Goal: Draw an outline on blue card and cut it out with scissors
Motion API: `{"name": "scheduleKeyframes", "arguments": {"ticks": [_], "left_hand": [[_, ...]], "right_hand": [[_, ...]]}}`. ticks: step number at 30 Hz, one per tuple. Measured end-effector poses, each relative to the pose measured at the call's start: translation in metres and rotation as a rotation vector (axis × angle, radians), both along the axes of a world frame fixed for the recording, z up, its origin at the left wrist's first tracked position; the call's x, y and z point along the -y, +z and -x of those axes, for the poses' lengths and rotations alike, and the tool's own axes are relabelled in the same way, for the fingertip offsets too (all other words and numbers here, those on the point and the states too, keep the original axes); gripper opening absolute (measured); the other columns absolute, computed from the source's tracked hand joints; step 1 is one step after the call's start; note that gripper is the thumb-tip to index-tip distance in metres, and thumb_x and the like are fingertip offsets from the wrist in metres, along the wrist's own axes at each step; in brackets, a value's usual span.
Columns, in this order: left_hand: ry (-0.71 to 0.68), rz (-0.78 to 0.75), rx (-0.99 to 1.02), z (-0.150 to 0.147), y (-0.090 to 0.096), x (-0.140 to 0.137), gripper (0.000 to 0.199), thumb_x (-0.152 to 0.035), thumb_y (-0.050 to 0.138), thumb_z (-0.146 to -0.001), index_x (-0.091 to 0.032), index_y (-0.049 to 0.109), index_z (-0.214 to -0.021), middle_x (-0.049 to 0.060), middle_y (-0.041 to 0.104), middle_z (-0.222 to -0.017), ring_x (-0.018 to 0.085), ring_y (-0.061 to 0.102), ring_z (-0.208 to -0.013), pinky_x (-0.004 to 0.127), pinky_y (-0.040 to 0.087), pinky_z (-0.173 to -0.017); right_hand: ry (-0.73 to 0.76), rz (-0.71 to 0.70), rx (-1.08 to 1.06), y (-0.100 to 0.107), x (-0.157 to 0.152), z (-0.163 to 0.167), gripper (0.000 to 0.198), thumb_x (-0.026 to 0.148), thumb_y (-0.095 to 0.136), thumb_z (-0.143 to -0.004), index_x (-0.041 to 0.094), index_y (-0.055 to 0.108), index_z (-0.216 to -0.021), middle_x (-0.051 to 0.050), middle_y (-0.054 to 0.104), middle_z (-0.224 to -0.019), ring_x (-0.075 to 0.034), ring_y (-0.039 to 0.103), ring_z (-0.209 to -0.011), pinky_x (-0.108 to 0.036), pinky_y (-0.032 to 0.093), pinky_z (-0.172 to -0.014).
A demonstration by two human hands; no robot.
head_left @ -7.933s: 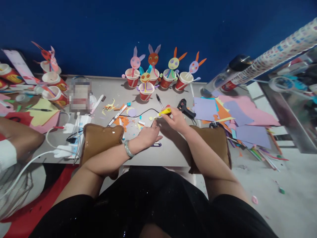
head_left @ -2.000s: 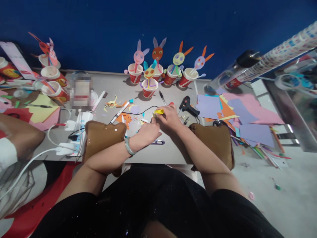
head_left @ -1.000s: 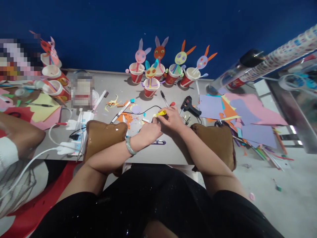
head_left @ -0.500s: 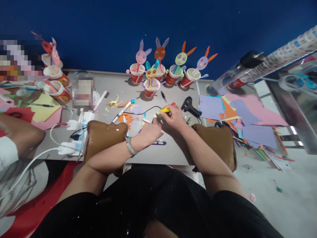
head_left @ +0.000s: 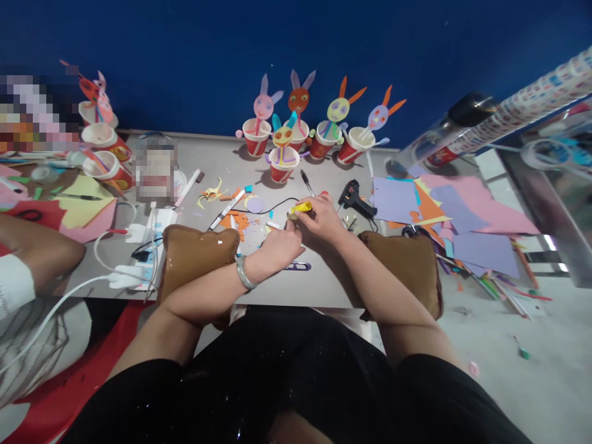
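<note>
While clasping a yellow object (head_left: 303, 208) of uncertain kind in the right hand (head_left: 326, 219) at the centre of the frame, resting the left hand (head_left: 281, 246) just to its lower left, with fingertips close to or touching the right's. Note the small pale piece (head_left: 291, 216) at the left end of the yellow object, apparently against it. Impossible to tell from this angle: any hold by the left fingertips, bent and partly hidden. Judged from the pose, probably at the stage of fine work with the yellow object on the pale piece. For the next move, presumably needed: steady left fingertips, light pressure and an unobstructed contact point. Compare, left of centre, orange scraps (head_left: 238, 220) and a white marker (head_left: 226, 210); right of centre, a black glue gun (head_left: 356, 198). Observe, at upper centre, red cups (head_left: 283, 169) bearing long-eared paper figures (head_left: 338, 109); at right, overlapping coloured sheets (head_left: 394, 200).
</note>
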State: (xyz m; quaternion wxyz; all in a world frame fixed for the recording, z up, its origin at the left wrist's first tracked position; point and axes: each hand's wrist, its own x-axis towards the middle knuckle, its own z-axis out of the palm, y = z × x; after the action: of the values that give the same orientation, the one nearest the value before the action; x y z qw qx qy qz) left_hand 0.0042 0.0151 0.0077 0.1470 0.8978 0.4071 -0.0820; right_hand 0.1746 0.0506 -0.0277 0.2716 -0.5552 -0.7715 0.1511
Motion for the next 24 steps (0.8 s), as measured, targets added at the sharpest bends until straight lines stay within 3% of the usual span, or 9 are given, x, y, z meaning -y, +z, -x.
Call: {"name": "scheduleKeyframes", "arguments": {"ticks": [6,12,15,19,24], "left_hand": [[-0.003,-0.015,-0.009,0.000,-0.002,0.000,0.051,-0.042,0.055,-0.099,-0.006,0.056,-0.134,0.026,0.054,-0.140,0.030,0.073,-0.095,0.037,0.057,-0.077],[-0.008,-0.013,-0.013,0.000,0.000,-0.001,0.044,-0.043,0.054,-0.099,-0.009,0.063,-0.125,0.023,0.055,-0.138,0.027,0.073,-0.091,0.036,0.057,-0.076],[-0.013,-0.005,-0.024,0.000,0.001,-0.001,0.043,-0.043,0.054,-0.098,-0.010,0.065,-0.124,0.023,0.053,-0.141,0.027,0.073,-0.090,0.036,0.057,-0.074],[-0.006,-0.008,-0.018,0.001,0.001,-0.001,0.041,-0.041,0.053,-0.099,-0.010,0.064,-0.125,0.023,0.054,-0.139,0.026,0.073,-0.090,0.036,0.056,-0.077],[-0.007,-0.022,-0.008,0.001,0.001,-0.001,0.044,-0.040,0.051,-0.100,-0.009,0.062,-0.128,0.023,0.056,-0.135,0.027,0.073,-0.091,0.037,0.056,-0.076]], "right_hand": [[0.059,0.045,0.032,-0.001,-0.001,0.003,0.023,0.039,0.058,-0.088,0.020,0.068,-0.094,-0.006,0.072,-0.080,-0.024,0.060,-0.077,-0.044,0.036,-0.095],[-0.172,-0.036,-0.085,-0.005,-0.001,0.001,0.025,0.040,0.056,-0.092,0.021,0.067,-0.102,-0.009,0.076,-0.098,-0.026,0.064,-0.090,-0.046,0.040,-0.099],[-0.264,-0.031,-0.188,0.002,0.003,-0.005,0.027,0.044,0.058,-0.092,0.022,0.067,-0.103,-0.009,0.076,-0.096,-0.025,0.065,-0.086,-0.042,0.047,-0.091],[-0.192,0.045,-0.224,0.013,0.007,-0.009,0.023,0.043,0.061,-0.088,0.022,0.068,-0.095,-0.006,0.075,-0.088,-0.023,0.065,-0.081,-0.037,0.049,-0.081],[-0.066,0.090,-0.087,0.014,0.007,-0.005,0.017,0.036,0.062,-0.083,0.021,0.069,-0.088,-0.005,0.073,-0.080,-0.023,0.063,-0.076,-0.042,0.046,-0.090]]}}
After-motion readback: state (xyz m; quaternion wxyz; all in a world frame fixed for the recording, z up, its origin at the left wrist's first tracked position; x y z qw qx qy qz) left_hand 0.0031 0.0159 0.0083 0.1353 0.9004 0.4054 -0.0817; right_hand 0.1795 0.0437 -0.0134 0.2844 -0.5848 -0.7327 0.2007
